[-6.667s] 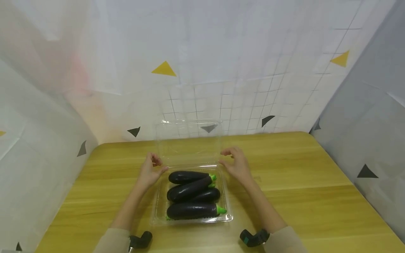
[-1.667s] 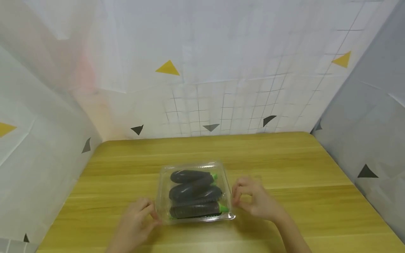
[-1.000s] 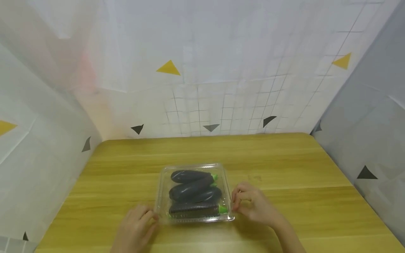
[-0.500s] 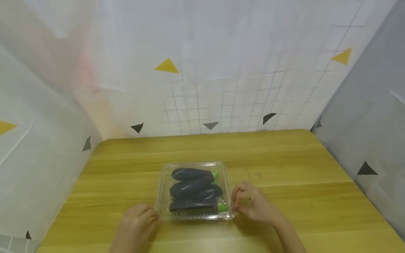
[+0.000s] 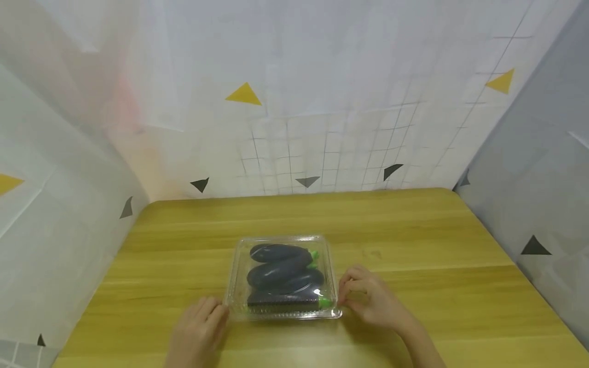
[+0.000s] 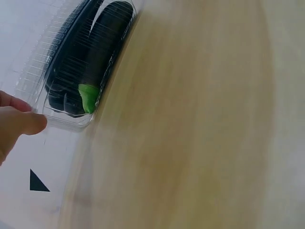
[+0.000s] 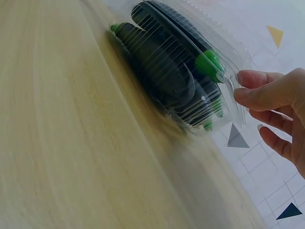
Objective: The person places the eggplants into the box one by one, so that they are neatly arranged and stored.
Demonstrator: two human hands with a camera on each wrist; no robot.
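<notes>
A clear plastic clamshell container [image 5: 236, 286] sits on the table with its lid folded down over several dark eggplants [image 5: 278, 276] with green stems. My left hand [image 5: 198, 329] is at the container's near left corner; in the left wrist view its thumb [image 6: 33, 123] and index finger pinch the rim there. On the opposite side my right hand [image 5: 370, 299] pinches the rim near the front right corner. The right wrist view shows the thumb [image 7: 259, 95] and index finger on the clear flange, the other fingers loosely bent.
The wooden table [image 5: 414, 245] meets a white papered wall [image 5: 322, 76] at the back, with more paper at both sides. Yellow and dark triangle markers [image 5: 245, 94] dot the paper.
The lid stood raised behind the eggplants at first; now it lies over them. Both hands have come from the back corners to the front ones. In the last second they have barely moved.
</notes>
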